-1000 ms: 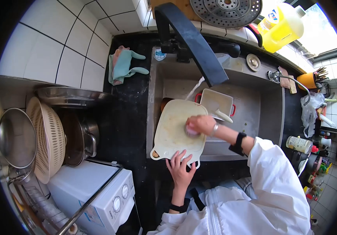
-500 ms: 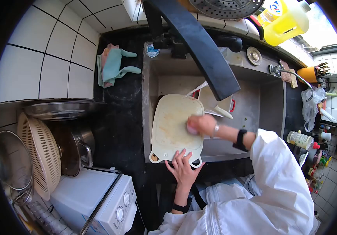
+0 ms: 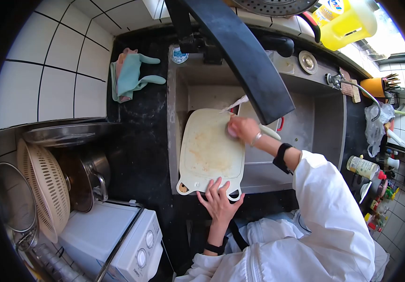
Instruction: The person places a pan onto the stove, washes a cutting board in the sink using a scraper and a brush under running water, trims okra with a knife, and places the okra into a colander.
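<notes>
A cream cutting board (image 3: 212, 145) with corner cut-outs lies across the left part of the sink (image 3: 322, 113). My left hand (image 3: 219, 199) holds its near edge, the fingers spread over the top. My right hand (image 3: 245, 129) is closed on a small pinkish scrubbing pad (image 3: 231, 130), mostly hidden by the fingers, at the board's upper right edge. Behind that hand, a pale knife handle (image 3: 270, 132) and a red-handled item (image 3: 281, 123) show in the basin. The black faucet (image 3: 245, 61) covers part of them.
Teal rubber gloves (image 3: 132, 75) lie on the black counter left of the sink. Below them stand a lidded pot (image 3: 82, 178), a beige colander (image 3: 47, 188) and a white appliance with knobs (image 3: 118, 239). A yellow bottle (image 3: 348, 26) stands on the sill, and a plastic bag (image 3: 376, 124) at the right.
My right hand has moved up and slightly right across the board, from its middle right to the upper right edge. My left hand keeps its place on the near edge.
</notes>
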`<state>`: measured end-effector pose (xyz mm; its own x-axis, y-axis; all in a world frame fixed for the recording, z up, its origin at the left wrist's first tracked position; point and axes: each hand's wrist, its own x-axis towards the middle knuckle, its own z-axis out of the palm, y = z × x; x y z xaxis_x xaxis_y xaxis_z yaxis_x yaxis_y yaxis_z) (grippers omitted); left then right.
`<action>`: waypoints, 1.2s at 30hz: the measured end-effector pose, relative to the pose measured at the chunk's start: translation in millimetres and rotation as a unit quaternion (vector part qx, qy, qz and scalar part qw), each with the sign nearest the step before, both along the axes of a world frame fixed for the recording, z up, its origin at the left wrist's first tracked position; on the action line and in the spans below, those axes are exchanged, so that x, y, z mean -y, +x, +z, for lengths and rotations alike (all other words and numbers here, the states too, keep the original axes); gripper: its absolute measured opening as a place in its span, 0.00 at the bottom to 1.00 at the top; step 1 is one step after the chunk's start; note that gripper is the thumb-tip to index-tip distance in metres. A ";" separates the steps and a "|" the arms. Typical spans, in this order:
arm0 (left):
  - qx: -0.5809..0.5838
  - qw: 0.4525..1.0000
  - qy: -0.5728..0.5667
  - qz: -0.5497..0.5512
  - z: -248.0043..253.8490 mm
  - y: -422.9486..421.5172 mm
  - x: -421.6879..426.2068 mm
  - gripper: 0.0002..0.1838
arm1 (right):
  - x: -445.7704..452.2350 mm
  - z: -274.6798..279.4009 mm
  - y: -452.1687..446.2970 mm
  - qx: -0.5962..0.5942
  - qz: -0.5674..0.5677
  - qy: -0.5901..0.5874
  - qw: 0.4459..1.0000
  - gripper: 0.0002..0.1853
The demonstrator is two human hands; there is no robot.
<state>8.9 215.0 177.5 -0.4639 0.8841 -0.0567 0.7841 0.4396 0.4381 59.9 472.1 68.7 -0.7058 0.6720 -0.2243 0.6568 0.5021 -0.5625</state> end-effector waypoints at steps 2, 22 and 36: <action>0.002 1.000 0.001 0.000 1.8 -0.5 -0.8 0.30 | 7.9 -2.5 6.9 0.004 0.006 0.003 1.000 0.04; 0.010 1.000 -0.001 0.001 -2.3 2.4 1.0 0.31 | 66.3 83.6 4.2 -0.090 0.259 -0.163 0.948 0.10; 0.013 1.000 -0.005 -0.001 -2.7 1.6 0.1 0.32 | 70.6 88.7 -0.3 0.027 0.272 -0.071 0.959 0.15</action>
<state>10.4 214.9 174.7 -0.4605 0.8844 -0.0764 0.7738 0.4421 0.4536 59.5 401.5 157.4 -0.9284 0.1667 -0.3320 0.3488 0.6991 -0.6242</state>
